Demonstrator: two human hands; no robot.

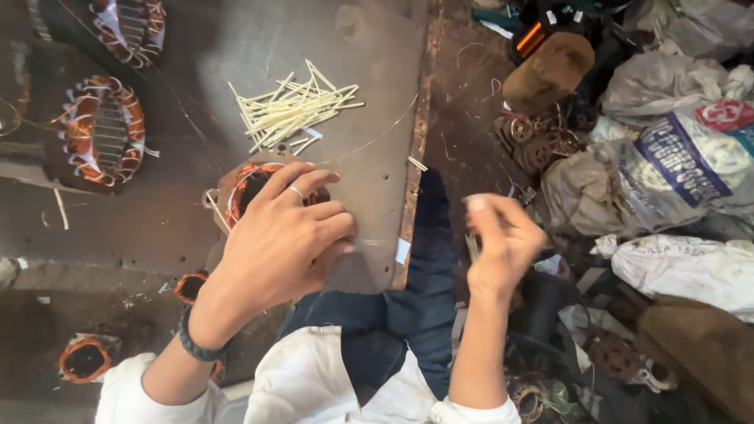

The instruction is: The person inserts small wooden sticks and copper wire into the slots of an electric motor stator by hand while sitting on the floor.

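Observation:
My left hand [287, 235] rests on top of a round motor stator with copper windings [245, 187] at the near edge of the dark workbench [196, 47]; a ring is on one finger and a dark band on the wrist. My right hand [503, 239] is raised off the bench's right side, fingers pinched around a thin pale strip [472, 245]. A very fine wire [377, 135] runs across the bench toward the stator. A loose heap of cream-coloured sticks [294, 110] lies on the bench just beyond the stator.
Two more wound stators [104, 129] [129, 27] sit at the left of the bench, and small copper coils [85, 357] lie on the floor below. To the right are sacks [675, 165], a brown cylinder [550, 71] and rusty metal parts [534, 141].

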